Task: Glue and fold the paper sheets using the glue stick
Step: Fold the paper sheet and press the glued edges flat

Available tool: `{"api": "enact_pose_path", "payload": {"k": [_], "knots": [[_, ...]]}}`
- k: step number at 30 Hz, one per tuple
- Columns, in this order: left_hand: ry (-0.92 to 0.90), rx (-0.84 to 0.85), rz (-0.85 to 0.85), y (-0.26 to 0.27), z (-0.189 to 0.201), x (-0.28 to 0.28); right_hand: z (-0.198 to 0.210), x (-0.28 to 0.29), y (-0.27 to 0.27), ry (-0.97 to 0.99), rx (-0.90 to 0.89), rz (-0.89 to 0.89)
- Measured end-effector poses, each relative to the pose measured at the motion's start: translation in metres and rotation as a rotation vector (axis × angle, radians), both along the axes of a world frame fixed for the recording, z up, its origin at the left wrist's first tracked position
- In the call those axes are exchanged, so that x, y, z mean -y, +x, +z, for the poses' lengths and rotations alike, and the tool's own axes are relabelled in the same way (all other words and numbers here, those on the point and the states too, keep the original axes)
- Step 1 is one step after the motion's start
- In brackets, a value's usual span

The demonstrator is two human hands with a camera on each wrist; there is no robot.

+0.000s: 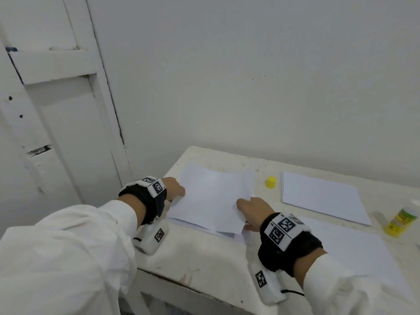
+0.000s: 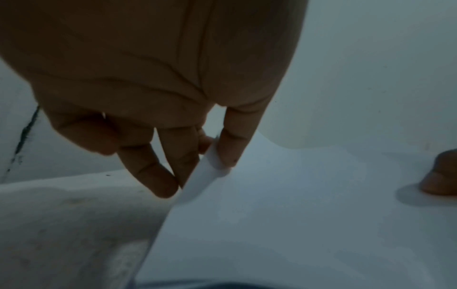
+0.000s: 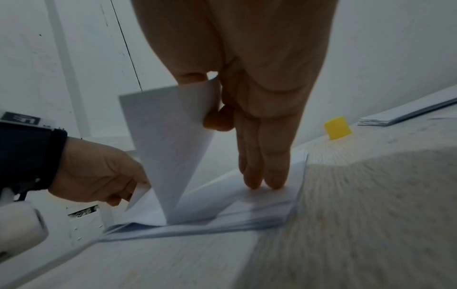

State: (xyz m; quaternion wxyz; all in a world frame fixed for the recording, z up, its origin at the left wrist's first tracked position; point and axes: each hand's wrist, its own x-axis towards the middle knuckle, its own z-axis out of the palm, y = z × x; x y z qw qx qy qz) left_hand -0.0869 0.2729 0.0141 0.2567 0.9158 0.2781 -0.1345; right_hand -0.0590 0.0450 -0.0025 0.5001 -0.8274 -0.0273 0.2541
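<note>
White table [image 1: 204, 258], worn top, set against a pale wall; all places below are given from the yellow cap [image 1: 271, 182] standing near the table's back edge. Large flat sheet [image 1: 354, 248], near side of the cap, toward the right. Paper stack [image 1: 322, 196], just right of the cap, lying flat. Working sheet [image 1: 211, 196], just left of the cap, on top of a few further sheets, its right portion lifted and curling over. Right hand [image 1: 254, 210], near-left of the cap: thumb and forefinger pinch the raised flap, the other fingers [image 3: 267, 176] press straight down on the sheets beneath. Left hand [image 1: 173, 186], far left of the cap: finger and thumb pinch the sheet's left edge. Glue stick [image 1: 401, 221], uncapped, well right of the cap, past the stack.
</note>
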Motion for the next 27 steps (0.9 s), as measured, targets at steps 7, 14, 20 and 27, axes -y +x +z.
{"api": "enact_pose_path", "payload": {"k": [7, 14, 20, 27], "knots": [[-0.031, -0.031, 0.058, -0.006, -0.009, 0.005, 0.000, 0.000, 0.001, -0.130, 0.053, 0.077], [-0.481, 0.180, 0.403, -0.012, -0.007, 0.016, 0.004, -0.001, 0.000, -0.131, 0.003, 0.043], [-0.609, 0.255, 0.545, -0.024, -0.005, 0.014, 0.009, 0.006, 0.003, 0.007, -0.146, -0.006], [-0.621, 0.293, 0.411, -0.026, 0.011, 0.066, 0.029, 0.075, 0.000, 0.094, -0.141, -0.062]]}}
